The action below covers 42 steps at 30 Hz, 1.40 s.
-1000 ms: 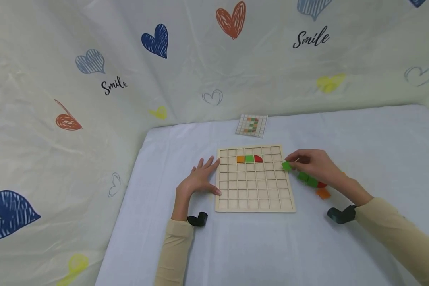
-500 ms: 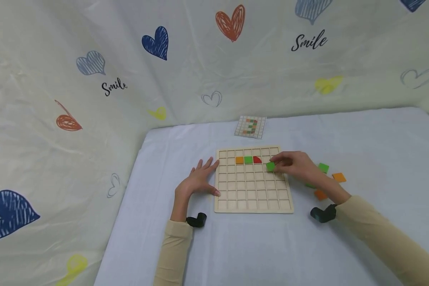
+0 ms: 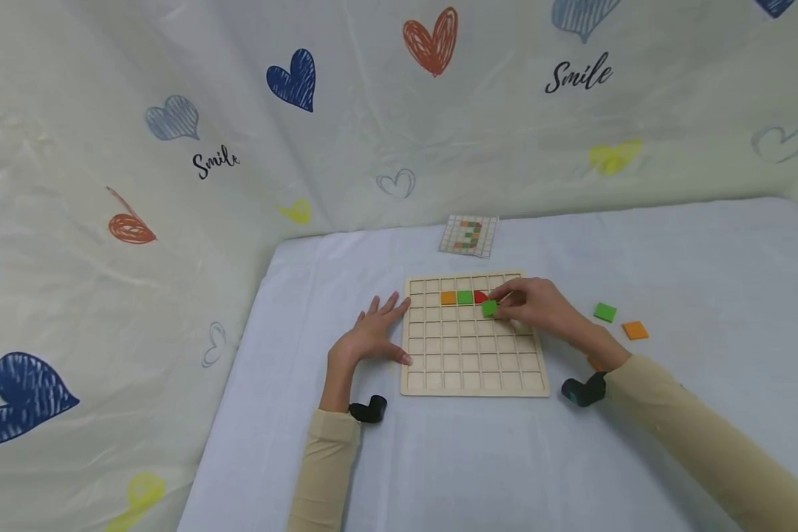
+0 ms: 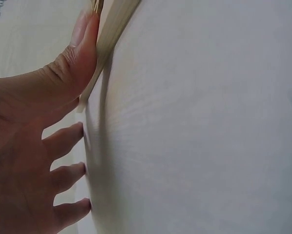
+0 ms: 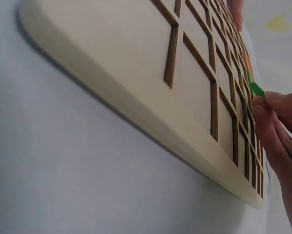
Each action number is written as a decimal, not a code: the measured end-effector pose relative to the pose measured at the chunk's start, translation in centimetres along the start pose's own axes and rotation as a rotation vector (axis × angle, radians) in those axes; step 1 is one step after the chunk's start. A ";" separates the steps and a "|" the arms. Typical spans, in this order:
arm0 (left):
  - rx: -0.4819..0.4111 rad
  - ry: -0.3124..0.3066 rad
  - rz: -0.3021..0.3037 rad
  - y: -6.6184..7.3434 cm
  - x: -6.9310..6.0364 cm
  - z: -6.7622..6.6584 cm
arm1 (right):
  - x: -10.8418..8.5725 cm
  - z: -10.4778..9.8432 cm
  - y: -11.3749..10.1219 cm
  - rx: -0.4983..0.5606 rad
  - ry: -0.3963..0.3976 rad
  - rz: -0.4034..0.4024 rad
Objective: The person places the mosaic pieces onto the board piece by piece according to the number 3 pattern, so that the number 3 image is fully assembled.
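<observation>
While the right hand [image 3: 539,304] pinches the green tile [image 3: 489,309] above the board [image 3: 475,394], just on the near side of the red tile [image 3: 480,296], the left hand [image 3: 369,334] lies spread at the board's left edge, as the head view shows. The tile looks light, stiff and smooth, probably best taken by its edges. The left wrist view lacks the tile but shows, closer up, the thumb [image 4: 68,70] against the board's edge. The right wrist view reveals the tile's slant between fingertips; whether it touches the board I cannot tell.
</observation>
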<state>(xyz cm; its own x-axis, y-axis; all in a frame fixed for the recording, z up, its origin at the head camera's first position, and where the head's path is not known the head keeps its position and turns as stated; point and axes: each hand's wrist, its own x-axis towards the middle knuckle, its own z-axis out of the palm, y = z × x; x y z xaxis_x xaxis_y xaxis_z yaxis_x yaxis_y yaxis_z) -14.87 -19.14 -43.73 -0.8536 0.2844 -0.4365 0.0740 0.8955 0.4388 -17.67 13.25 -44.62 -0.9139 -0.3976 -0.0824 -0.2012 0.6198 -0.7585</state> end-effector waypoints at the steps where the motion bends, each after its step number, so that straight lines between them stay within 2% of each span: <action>1: 0.001 -0.001 0.000 0.0 0.0 0.0 | 0.1 0.1 -0.1 -0.005 -0.003 -0.001; 11: -0.024 0.004 0.010 0.1 -0.3 -0.1 | 1.2 1.0 0.0 -0.058 -0.018 0.001; 24: -0.026 -0.001 0.009 0.1 -0.4 -0.1 | 0.8 1.6 0.0 -0.092 0.004 -0.093; 37: -0.021 0.001 0.016 -0.1 -0.4 -0.3 | 1.0 1.9 0.1 -0.092 0.030 -0.119; 42: -0.024 -0.007 0.014 0.3 -0.4 -0.4 | 0.3 1.4 0.4 -0.125 0.072 -0.160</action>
<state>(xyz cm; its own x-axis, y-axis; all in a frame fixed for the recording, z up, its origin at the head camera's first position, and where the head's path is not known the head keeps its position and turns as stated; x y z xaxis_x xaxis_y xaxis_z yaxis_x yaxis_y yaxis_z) -14.67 -19.13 -43.13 -0.8491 0.2992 -0.4353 0.0736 0.8831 0.4634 -17.47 12.41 -45.86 -0.8885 -0.4515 0.0822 -0.3841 0.6336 -0.6716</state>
